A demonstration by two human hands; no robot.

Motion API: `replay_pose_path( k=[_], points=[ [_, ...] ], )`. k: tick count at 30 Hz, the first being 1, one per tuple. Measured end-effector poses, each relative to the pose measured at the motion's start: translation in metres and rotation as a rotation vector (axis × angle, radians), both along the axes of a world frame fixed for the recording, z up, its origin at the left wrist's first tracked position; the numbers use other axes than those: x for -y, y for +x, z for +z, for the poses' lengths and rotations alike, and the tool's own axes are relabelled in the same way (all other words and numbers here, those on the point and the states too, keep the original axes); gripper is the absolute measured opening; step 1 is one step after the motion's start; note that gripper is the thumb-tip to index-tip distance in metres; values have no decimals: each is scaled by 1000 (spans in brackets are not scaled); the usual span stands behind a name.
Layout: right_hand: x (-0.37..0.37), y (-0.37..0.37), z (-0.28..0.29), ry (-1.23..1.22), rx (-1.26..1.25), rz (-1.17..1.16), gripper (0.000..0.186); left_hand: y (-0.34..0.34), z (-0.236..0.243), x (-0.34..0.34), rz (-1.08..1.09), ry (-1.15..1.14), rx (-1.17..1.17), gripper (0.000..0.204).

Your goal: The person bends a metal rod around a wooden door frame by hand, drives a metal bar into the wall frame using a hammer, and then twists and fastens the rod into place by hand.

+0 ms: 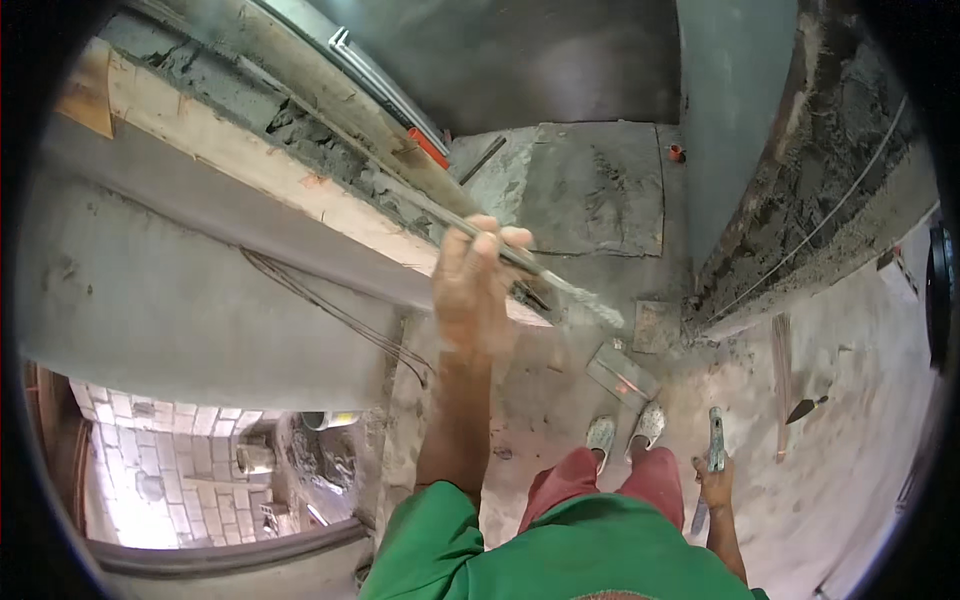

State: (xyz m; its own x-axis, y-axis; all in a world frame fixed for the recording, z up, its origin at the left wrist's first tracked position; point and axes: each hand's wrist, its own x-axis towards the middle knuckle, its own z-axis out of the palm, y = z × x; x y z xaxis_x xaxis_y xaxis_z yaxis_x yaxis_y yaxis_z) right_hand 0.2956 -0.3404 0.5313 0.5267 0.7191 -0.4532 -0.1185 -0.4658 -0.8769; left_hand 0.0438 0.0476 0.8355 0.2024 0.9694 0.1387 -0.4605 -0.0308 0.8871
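My left hand (470, 275) is raised at the middle of the view, its fingers wrapped round a long thin bar (540, 272). Pale grey mortar coats the bar's lower right end, which tilts down toward the floor. Up and left, the bar appears to run along the mortar-covered ledge (300, 135); where it ends I cannot tell. Low beside my right leg, my right hand (715, 485) is closed round a narrow grey hand tool (716, 440), seen nearly edge-on. Its exact kind does not show.
A flat grey board (622, 375) lies before my feet. To the right are a pointing trowel (806, 408) and thin rods (780, 370). Rough mortar covers a curved wall edge (800, 200). An opening at lower left shows a block wall (200, 480) and a bucket (328, 420).
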Motion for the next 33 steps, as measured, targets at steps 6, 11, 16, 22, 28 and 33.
replay_pose_path(
  k=[6,11,16,22,28,33],
  points=[
    [-15,40,-45,-128,-148,-51,18,-18,19,-22,17,-81,220,19],
    [-28,70,-74,-235,-81,-52,18,-16,33,-49,69,40,197,20],
    [-33,78,-77,-285,-177,-50,17,-18,44,-72,115,71,267,19],
    [-3,60,-127,-451,-15,0,23,-38,28,-107,70,111,305,22],
    [12,33,-146,-590,54,116,23,-52,38,-144,100,190,316,21],
    [-22,23,-117,-697,171,166,37,-73,45,-165,89,157,343,23]
  ],
)
